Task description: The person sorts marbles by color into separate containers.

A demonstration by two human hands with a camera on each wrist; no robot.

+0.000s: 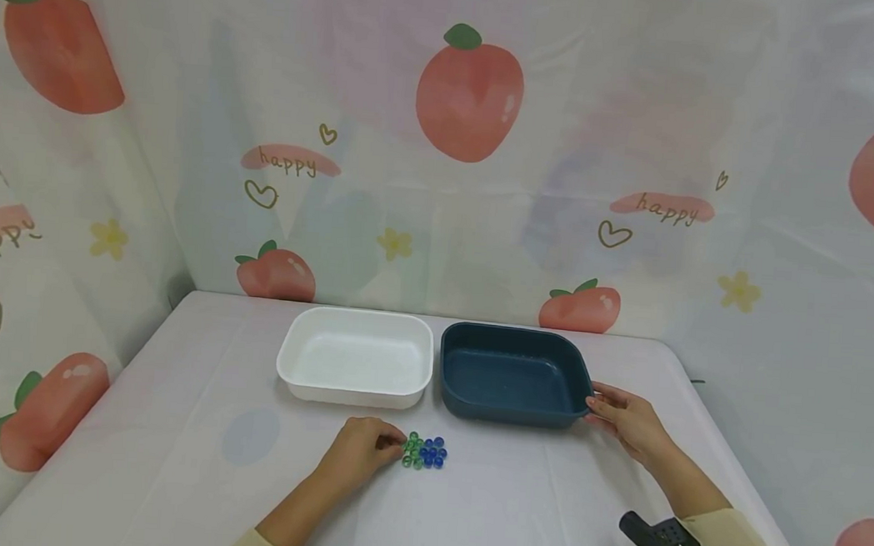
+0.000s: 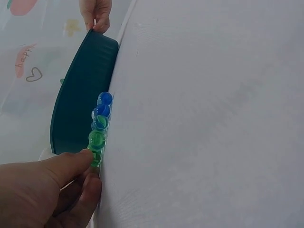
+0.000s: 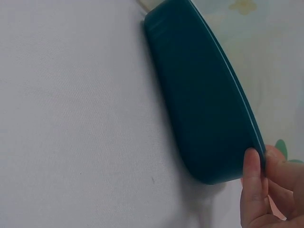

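A cluster of green marbles (image 1: 412, 451) and blue marbles (image 1: 435, 452) lies on the white table in front of two basins. My left hand (image 1: 362, 452) is at the cluster's left edge. In the left wrist view, its thumb and fingers pinch a green marble (image 2: 95, 157) at the near end of the row. My right hand (image 1: 629, 420) grips the right end of the dark blue basin (image 1: 514, 415), thumb and fingers on either side of the rim, as the right wrist view shows. That basin stands on the table, its inside bare.
A white basin (image 1: 353, 396) stands just left of the dark blue one. Behind the table (image 1: 512, 511) hangs a fruit-printed cloth (image 1: 470, 225), which also covers the left and right sides. A black strap mount (image 1: 660, 533) sits at the right sleeve.
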